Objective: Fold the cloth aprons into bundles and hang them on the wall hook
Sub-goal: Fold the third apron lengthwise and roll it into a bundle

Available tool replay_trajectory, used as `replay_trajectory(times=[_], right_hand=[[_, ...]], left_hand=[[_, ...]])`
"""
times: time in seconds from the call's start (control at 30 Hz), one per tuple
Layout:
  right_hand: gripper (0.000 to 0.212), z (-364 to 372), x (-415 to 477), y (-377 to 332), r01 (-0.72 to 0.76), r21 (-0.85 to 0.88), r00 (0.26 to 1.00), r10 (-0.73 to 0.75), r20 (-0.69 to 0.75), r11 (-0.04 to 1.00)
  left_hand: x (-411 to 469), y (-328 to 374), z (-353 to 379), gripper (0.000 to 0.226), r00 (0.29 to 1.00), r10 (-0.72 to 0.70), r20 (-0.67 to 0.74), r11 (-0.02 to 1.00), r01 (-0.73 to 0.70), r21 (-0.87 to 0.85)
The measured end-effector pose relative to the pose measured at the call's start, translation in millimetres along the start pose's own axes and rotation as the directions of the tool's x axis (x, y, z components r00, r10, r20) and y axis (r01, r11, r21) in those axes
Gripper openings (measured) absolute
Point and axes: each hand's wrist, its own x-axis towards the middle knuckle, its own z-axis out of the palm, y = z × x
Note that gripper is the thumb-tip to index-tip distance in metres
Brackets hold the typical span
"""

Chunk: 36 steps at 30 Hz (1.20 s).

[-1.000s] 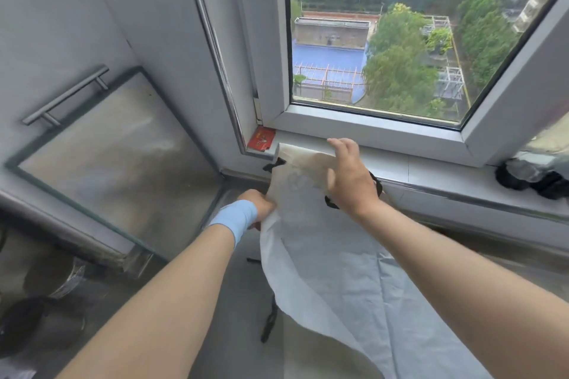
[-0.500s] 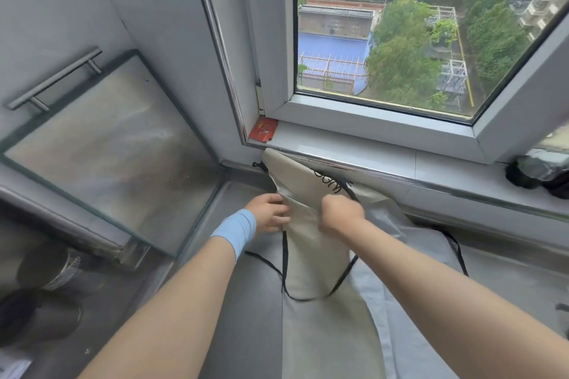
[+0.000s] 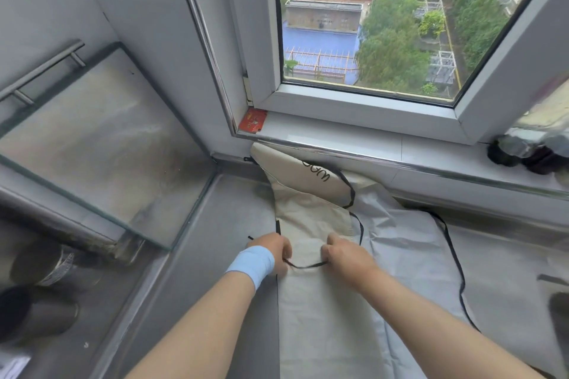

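Both hands (image 3: pixel 277 251) (image 3: pixel 345 252) pinch black strap (image 3: pixel 304 266) over beige apron (image 3: pixel 311 224); sill (image 3: pixel 338 135) behind; grey cloth (image 3: pixel 406 243) prob. underneath.

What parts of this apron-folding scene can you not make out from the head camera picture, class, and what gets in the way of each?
- Beige apron: its near end is cut off by the bottom edge; its printed lettering is partly folded under.
- Grey apron: largely covered by the beige one and the right hand.
- Left hand fingertips: curled under, hidden.
- Wall hook: not in view.
- Dark objects on the sill: blurred, cut by the right edge.
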Motion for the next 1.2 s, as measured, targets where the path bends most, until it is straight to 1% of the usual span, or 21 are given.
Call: replay_trajectory(times=[0.07,0.13,0.2,0.23,0.27,0.3,0.33,0.37,0.4,0.43,0.47,0.53,0.63,0.73,0.8,0.87,0.93,1.0,1.07,1.13,1.2], right_hand=[[0.015,5.0,-4.5,3.5,-0.04,0.0,0.998,0.04,-0.045,0.999],[0.014,4.6,-8.0,4.8,-0.097,0.026,0.988,0.1,-0.119,0.995],[0.02,-2.2,-17.4,1.7,-0.209,0.203,0.951,0.247,-0.185,0.957],[0.023,-7.2,-21.6,-1.4,-0.276,0.344,0.912,0.358,-0.202,0.898],[0.024,-14.2,-28.9,-5.8,-0.335,0.49,0.858,0.476,-0.195,0.805],[0.025,-22.1,-37.1,-9.4,-0.383,0.618,0.811,0.571,-0.131,0.687],[0.034,-29.0,-43.7,-11.1,-0.407,0.731,0.787,0.617,-0.024,0.548],[0.044,-36.6,-53.4,-11.8,-0.407,0.823,0.804,0.583,0.116,0.397],[0.052,-41.4,-61.8,-13.0,-0.398,0.878,0.846,0.476,0.239,0.266],[0.055,-42.2,-69.8,-11.8,-0.387,0.898,0.881,0.371,0.293,0.208],[0.055,-39.6,-76.3,-8.1,-0.367,0.905,0.902,0.321,0.29,0.216],[0.045,-31.1,-86.8,3.7,-0.34,0.899,0.892,0.398,0.215,0.275],[0.031,-17.2,-101.9,31.6,-0.356,0.897,0.789,0.599,0.137,0.263],[0.028,5.7,-120.7,57.0,-0.478,0.823,0.715,0.681,0.161,0.307],[0.029,24.6,-131.6,65.6,-0.527,0.775,0.695,0.702,0.158,0.348],[0.026,39.5,-139.4,65.2,-0.509,0.772,0.7,0.705,0.115,0.38],[0.014,48.4,-146.4,57.9,-0.439,0.801,0.736,0.674,0.06,0.408],[0.014,55.9,-151.2,51.3,-0.368,0.817,0.774,0.633,0.005,0.444],[0.014,63.9,-154.0,48.0,-0.345,0.804,0.805,0.593,-0.012,0.484],[0.016,72.2,-155.4,48.3,-0.361,0.798,0.799,0.601,-0.002,0.482],[0.014,74.2,-157.4,50.2,-0.383,0.814,0.751,0.661,-0.001,0.436]], left_hand=[[-6.2,1.7,10.1,0.024,0.999,-0.014,-0.043,0.997,0.017,0.08],[-10.1,5.0,16.1,0.02,0.998,-0.035,-0.048,0.994,0.039,0.098],[-16.4,13.2,16.2,0.012,0.998,-0.053,-0.027,0.999,0.053,-0.008],[-17.8,17.2,14.5,0.005,0.998,-0.053,-0.031,0.988,0.048,-0.148],[-20.9,24.7,12.4,0.005,0.999,-0.038,-0.027,0.95,0.028,-0.312],[-25.8,35.4,9.2,0.012,1.0,-0.013,-0.022,0.886,0.001,-0.465],[-30.3,46.2,6.3,0.015,1.0,0.013,-0.026,0.826,-0.025,-0.563],[-36.8,60.0,3.1,0.015,0.998,0.049,-0.034,0.776,-0.059,-0.628],[-40.5,72.1,3.0,0.012,0.996,0.087,-0.031,0.758,-0.086,-0.646],[-44.4,84.2,5.4,0.009,0.992,0.126,-0.026,0.757,-0.113,-0.643],[-47.2,94.3,9.1,0.008,0.986,0.162,-0.027,0.771,-0.143,-0.621],[-51.4,109.8,19.0,0.013,0.981,0.195,-0.014,0.778,-0.164,-0.606],[-54.8,122.3,36.8,0.016,0.981,0.189,0.031,0.783,-0.132,-0.608],[-52.1,128.5,57.6,0.026,0.99,0.14,-0.013,0.892,-0.132,-0.431],[-49.7,134.2,70.8,0.037,0.987,0.158,0.027,0.958,-0.147,-0.245],[-44.6,139.4,83.3,0.05,0.979,0.187,0.082,0.982,-0.185,-0.033],[-40.5,143.6,91.0,0.054,0.972,0.226,0.065,0.965,-0.233,0.119],[-37.0,145.5,94.0,0.047,0.965,0.263,0.01,0.946,-0.26,0.196],[-36.0,146.8,94.9,0.038,0.96,0.28,-0.007,0.924,-0.268,0.272],[-37.2,146.8,96.6,0.031,0.958,0.286,-0.016,0.902,-0.263,0.343],[-39.1,143.5,98.4,0.026,0.953,0.301,-0.024,0.883,-0.269,0.385]])
